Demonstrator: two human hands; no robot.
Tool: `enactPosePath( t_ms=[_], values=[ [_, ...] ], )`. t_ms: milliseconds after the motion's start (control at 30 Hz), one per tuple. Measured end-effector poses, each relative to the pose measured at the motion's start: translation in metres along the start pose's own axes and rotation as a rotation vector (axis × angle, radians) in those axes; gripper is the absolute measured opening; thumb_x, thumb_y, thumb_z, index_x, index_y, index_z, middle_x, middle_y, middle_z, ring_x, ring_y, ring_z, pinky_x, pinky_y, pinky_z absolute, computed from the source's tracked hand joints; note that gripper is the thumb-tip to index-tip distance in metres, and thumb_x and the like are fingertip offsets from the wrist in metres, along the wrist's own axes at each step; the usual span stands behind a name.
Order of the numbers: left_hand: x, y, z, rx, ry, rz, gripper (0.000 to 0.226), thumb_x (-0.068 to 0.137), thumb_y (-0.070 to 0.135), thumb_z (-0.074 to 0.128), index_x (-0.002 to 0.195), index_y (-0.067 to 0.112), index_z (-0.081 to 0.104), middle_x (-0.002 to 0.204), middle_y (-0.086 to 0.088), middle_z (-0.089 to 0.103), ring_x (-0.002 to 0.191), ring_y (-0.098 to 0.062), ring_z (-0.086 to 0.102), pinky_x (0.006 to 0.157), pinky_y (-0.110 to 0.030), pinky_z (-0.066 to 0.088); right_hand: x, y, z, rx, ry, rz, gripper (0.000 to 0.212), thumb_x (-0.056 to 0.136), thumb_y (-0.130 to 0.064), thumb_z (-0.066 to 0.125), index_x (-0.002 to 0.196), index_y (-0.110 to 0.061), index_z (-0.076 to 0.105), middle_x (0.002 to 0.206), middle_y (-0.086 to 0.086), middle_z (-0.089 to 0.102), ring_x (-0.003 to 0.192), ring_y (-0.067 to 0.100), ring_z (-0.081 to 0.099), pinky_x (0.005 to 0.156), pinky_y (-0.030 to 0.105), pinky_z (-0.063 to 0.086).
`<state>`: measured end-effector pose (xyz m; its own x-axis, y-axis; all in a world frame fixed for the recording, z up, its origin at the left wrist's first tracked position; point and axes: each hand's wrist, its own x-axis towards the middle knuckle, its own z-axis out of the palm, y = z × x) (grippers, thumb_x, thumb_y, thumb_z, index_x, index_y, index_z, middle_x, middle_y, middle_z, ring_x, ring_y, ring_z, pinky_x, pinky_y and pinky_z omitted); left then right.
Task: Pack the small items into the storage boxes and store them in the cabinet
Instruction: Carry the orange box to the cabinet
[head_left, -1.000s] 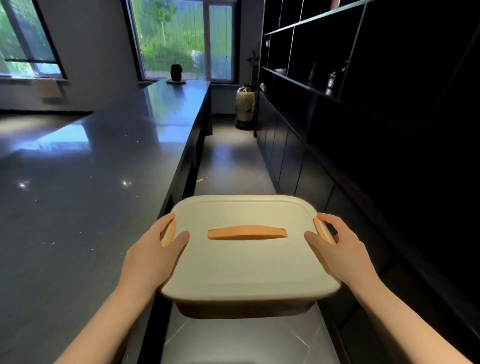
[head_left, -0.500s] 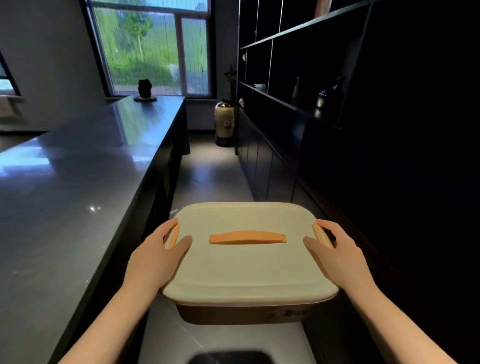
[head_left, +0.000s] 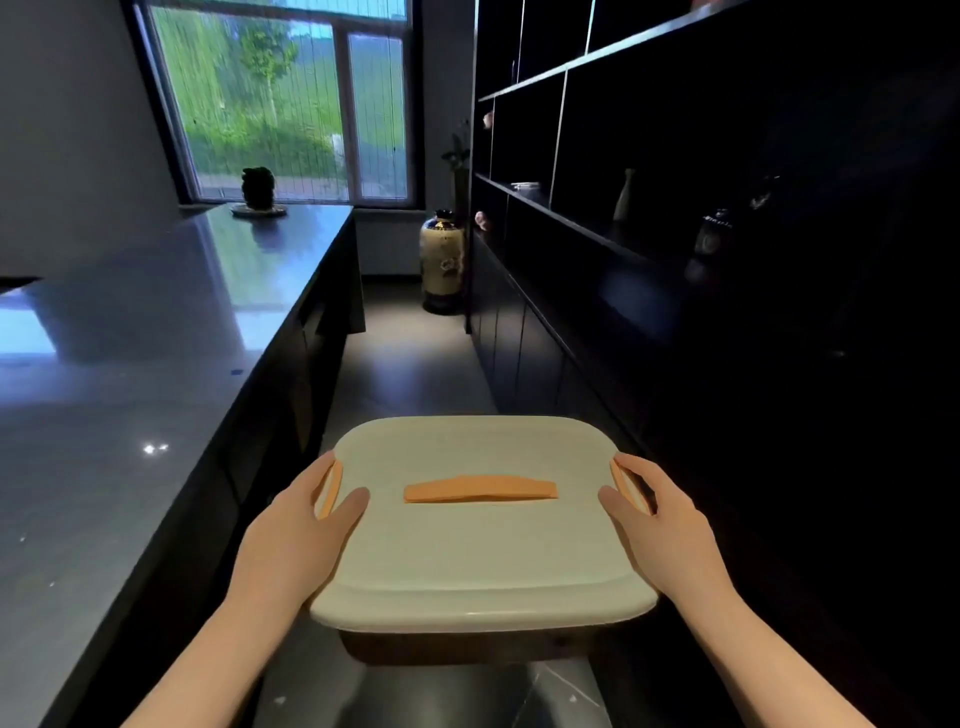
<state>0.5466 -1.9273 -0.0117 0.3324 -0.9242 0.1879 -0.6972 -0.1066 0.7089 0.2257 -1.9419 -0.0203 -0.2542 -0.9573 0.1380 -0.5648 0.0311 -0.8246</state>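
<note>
Storage box (head_left: 478, 561) with cream lid held in the air over the aisle floor (head_left: 410, 364), between the dark tabletop (head_left: 130, 415) on the left and the black cabinet (head_left: 727, 260) on the right, touching neither. Lid closed, orange top handle (head_left: 480, 491) lying flat across its middle. Left hand (head_left: 293, 538) grips the box's left edge: thumb lies on the lid, fingers (head_left: 319, 475) curl round the orange side latch (head_left: 332, 488). Right hand (head_left: 665, 525) grips the right edge the same way, thumb on the lid, fingers wrapped over the right orange latch (head_left: 626, 486). Box roughly level, dark base showing under the lid's near rim. Contents hidden. Both forearms bare. Cabinet has open shelves above with a few small dim objects, closed doors below. Patterned floor vase (head_left: 441, 260) stands at the aisle's far end beside the cabinet. Dark ornament on a plate (head_left: 258, 192) sits at the tabletop's far end, in front of the window (head_left: 280, 98).
</note>
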Motion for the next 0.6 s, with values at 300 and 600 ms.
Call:
enactPosePath(
  t_ms=[300,600],
  values=[
    [0.229,-0.001,0.061,-0.02,-0.07,0.04,0.055,0.082,0.05,0.059,0.132,0.039,0.04,0.114,0.006,0.062,0.103,-0.024,0.059,0.078,-0.034,0.042,0.178,-0.017,0.096,0.15,0.067,0.14,0.032,0.089,-0.04,0.058,0.117,-0.055,0.051,0.098,-0.023,0.059,0.087,-0.001,0.056,0.064,0.021,0.042],
    [0.427,0.022,0.162,-0.006,-0.121,0.057,0.057,0.081,0.05,0.061,0.132,0.038,0.04,0.122,0.003,0.061,0.11,-0.025,0.056,0.085,-0.036,0.044,0.38,-0.004,0.152,0.071,0.159,0.136,0.035,0.087,-0.042,0.058,0.12,-0.051,0.05,0.097,-0.023,0.056,0.089,0.007,0.055,0.071,0.032,0.045]
  ],
)
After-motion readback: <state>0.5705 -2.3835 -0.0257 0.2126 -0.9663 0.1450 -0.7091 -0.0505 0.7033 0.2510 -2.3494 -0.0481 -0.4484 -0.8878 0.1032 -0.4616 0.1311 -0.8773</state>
